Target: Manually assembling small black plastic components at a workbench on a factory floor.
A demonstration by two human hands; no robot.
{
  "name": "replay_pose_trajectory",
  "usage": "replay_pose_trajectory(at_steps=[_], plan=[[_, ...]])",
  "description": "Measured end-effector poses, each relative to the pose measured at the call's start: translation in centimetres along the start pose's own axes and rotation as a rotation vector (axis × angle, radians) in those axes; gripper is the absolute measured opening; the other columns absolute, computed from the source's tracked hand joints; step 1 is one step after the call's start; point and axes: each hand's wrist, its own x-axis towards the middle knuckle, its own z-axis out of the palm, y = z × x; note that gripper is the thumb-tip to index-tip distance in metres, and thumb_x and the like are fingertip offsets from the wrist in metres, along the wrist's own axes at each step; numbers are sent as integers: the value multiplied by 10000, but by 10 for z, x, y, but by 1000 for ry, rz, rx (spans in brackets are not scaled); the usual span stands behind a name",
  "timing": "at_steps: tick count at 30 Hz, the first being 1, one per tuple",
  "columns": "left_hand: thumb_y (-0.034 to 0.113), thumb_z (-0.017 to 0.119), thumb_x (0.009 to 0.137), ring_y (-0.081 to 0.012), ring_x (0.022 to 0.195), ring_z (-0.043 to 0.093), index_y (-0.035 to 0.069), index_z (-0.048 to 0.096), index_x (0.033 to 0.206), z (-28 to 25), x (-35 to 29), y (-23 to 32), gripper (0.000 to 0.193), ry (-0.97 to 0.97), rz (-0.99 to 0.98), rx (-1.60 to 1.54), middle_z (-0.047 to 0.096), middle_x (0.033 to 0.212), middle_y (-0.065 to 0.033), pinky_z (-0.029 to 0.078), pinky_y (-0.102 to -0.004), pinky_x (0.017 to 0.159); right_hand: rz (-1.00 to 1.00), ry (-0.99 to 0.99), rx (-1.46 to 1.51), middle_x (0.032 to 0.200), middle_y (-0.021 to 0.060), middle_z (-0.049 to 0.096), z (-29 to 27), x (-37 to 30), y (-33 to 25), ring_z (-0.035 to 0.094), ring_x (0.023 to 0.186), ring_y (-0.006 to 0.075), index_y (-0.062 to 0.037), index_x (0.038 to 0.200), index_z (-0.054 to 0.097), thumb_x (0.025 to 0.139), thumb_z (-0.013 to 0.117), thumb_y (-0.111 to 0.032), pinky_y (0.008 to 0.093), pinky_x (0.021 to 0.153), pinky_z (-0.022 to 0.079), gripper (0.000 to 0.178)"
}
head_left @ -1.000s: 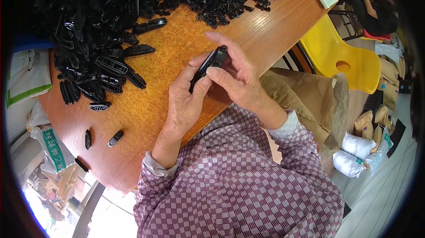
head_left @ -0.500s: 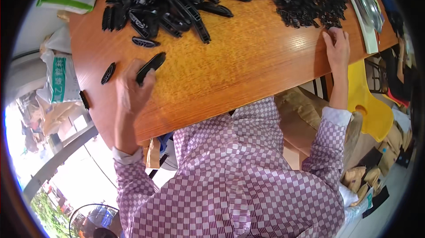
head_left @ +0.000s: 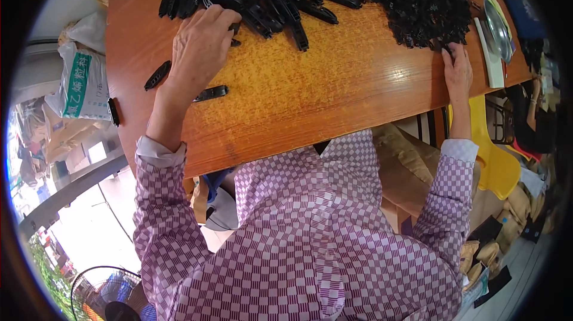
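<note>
At upper left, your left hand [head_left: 202, 49] curls its fingers over black parts [head_left: 292, 17]; at upper right, your right hand [head_left: 458, 71] bends its own by small clips [head_left: 424, 5], pinching indiscernible, three parts [head_left: 158, 75] lying apart, most remaining heaped.

I've got long, slim black parts [head_left: 290, 18] heaped at odd angles ahead of me, smaller black pieces [head_left: 425, 8] piled densely to their right.

Printed characters [head_left: 76, 82] on white sack [head_left: 95, 85]
</note>
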Motion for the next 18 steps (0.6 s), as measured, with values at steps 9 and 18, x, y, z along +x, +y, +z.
replay_pose_trajectory(at_steps=[9,18], plan=[[201,645,801,-292,924,552,89,630,1019,11,-46,-31,246,-11,-148,-3,597,940,-82,455,-384,801,-80,-35,84,922,125,576,1,-6,1,581,824,268,-30,1057,561,895,582,-167,336,710,473,214],[223,649,858,-71,646,502,20,616,924,-1,-45,-104,215,-185,-647,-799,537,727,21,421,-234,589,-87,-119,129,923,141,592,18,4,33,573,815,300,-28,1022,561,898,569,-160,353,728,462,181]])
